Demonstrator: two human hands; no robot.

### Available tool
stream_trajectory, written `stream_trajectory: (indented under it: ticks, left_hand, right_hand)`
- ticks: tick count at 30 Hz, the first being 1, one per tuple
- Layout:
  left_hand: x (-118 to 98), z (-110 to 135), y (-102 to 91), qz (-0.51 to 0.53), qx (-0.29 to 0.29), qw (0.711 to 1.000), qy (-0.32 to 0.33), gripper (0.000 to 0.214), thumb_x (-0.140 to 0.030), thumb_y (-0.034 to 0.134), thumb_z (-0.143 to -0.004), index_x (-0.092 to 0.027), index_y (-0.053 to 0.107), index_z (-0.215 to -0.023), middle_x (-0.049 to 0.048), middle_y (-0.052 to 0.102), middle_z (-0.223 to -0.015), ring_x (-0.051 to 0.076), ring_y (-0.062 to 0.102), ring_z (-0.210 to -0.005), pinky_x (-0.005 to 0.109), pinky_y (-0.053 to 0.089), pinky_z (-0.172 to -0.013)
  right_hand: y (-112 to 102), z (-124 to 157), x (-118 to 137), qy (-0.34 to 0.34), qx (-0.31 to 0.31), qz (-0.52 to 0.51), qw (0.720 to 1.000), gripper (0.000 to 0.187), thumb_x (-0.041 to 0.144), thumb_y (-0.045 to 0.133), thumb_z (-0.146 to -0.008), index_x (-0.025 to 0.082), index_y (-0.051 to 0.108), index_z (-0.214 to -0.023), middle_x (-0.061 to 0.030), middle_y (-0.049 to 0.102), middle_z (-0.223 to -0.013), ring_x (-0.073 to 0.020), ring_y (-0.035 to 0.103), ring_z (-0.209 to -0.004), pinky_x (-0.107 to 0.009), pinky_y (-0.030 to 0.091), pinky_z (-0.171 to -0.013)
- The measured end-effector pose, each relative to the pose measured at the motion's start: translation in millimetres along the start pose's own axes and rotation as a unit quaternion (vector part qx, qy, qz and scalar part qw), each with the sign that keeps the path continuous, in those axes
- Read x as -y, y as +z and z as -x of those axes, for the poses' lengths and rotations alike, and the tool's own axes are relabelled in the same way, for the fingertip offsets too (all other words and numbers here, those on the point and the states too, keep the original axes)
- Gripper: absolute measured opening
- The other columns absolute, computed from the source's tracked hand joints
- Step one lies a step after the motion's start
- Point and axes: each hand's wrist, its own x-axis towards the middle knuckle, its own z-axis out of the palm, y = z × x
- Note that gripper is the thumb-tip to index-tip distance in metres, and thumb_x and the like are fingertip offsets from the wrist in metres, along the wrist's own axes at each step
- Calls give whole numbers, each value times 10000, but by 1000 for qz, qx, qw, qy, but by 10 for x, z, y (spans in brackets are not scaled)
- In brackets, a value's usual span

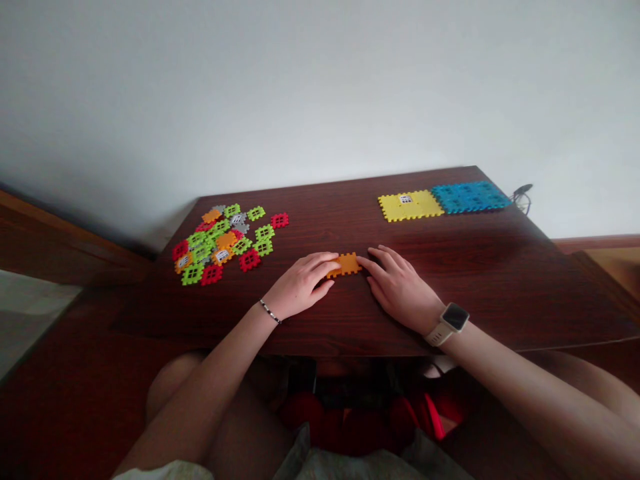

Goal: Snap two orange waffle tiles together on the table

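In front of me on the table lie flat orange interlocking tiles (pixel 349 263) with notched edges, apparently two joined in a row. My left hand (pixel 300 283) covers their left end, its fingers over the top and its thumb on the near side. The covered part of the tiles is hidden. My right hand (pixel 397 287) rests at the other end, index fingertip touching the right edge. Its other fingers are spread over the table and hold nothing.
A loose pile of red, green, orange and grey tiles (pixel 220 230) lies on the left of the dark wooden table (pixel 325 220). Towards the back right, a yellow notched panel (pixel 411 210) adjoins blue panels (pixel 470 198). A white wall (pixel 320 93) rises behind.
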Motion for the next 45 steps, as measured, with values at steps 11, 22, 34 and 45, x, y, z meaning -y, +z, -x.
stream_trajectory:
  ticks: [11, 22, 34, 45]
  left_hand:
    - [-8, -4, -9, 3, -1, 1000, -4, 363, -174, 616, -1044, -258, 580, -1395, 88, 604, -1540, 269, 592, -1439, 530, 513, -1237]
    - [0, -4, -5, 3, 1, 1000, 0, 365, -170, 618, -1043, -254, 576, -1396, 91, 599, -1544, 269, 585, -1445, 530, 510, -1238]
    - [1, -3, -1, -1, 0, 1000, 1, 369, -163, 623, -1039, -241, 577, -1396, 99, 603, -1538, 268, 587, -1439, 522, 511, -1238]
    - [4, 6, 2, 1, 0, 1000, -2, 371, -162, 630, -1039, -244, 583, -1397, 91, 602, -1541, 267, 587, -1440, 518, 509, -1240]
  right_hand:
    - [0, 3, -4, -1, -3, -2, 1000, 474, 260, 422, -1095, 197, 550, -1547, -185, 551, -1551, -342, 457, -1512, -564, 469, -1214]
    - [7, 2, -8, -1, -4, -6, 1000, 473, 256, 436, -1090, 182, 556, -1541, -194, 555, -1549, -345, 462, -1505, -568, 467, -1216]
    - [-1, 1, 5, 1, -1, 1, 1000, 471, 243, 465, -1091, 160, 566, -1543, -199, 556, -1551, -358, 465, -1501, -572, 474, -1211]
    - [-10, -2, 15, -1, -5, 5, 1000, 473, 230, 481, -1085, 151, 572, -1542, -198, 562, -1538, -359, 477, -1490, -561, 464, -1225]
